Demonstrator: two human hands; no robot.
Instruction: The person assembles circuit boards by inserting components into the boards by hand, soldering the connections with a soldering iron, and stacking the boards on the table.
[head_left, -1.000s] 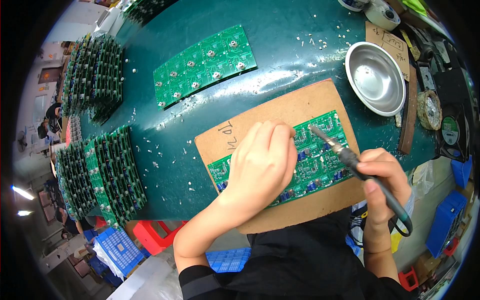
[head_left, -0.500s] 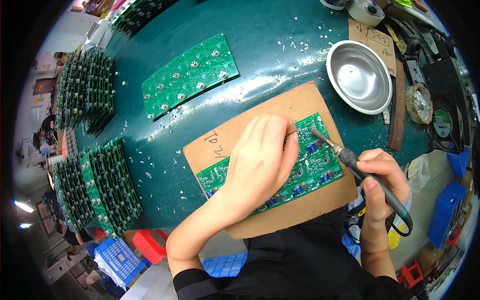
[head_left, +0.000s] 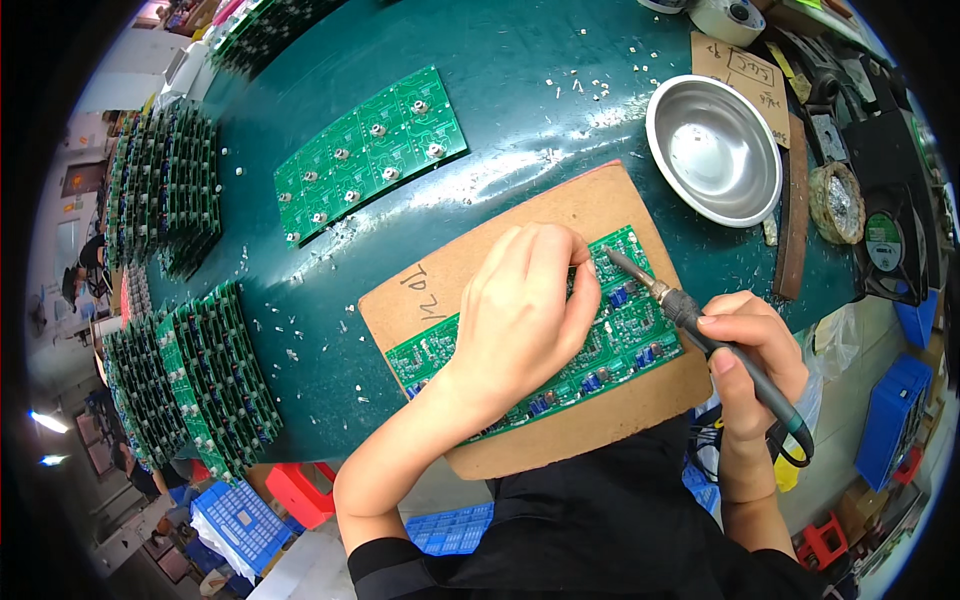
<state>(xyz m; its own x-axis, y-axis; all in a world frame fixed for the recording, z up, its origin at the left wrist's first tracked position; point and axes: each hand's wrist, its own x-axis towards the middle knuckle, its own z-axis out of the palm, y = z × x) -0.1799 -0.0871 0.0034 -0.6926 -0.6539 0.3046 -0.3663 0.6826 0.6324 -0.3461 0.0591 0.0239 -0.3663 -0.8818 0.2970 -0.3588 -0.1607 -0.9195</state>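
Note:
My right hand (head_left: 755, 365) is closed round the handle of a soldering iron (head_left: 682, 308). Its tip points up and left, at the upper right part of a green circuit board (head_left: 640, 325) packed with small parts and blue components. Whether the tip touches the board I cannot tell. My left hand (head_left: 525, 300) lies over the middle of this board with thumb and fingers pinched together close to the tip; what they hold, if anything, is hidden. Under the board lies a sheet of brown cardboard (head_left: 560, 205) with handwriting on it.
Farther back lies another green board (head_left: 370, 150) with round metal parts. Stacks of boards (head_left: 165, 185) (head_left: 190, 375) stand along the left. A steel bowl (head_left: 715, 150) sits at the right, near a cardboard piece (head_left: 735, 75) and a black fan (head_left: 885, 245). Small bits (head_left: 600, 85) are scattered over the green tabletop.
The iron's tip has shifted slightly up and left over the board, nearer my left fingertips. My left hand keeps its pinch. The whole view has moved a little.

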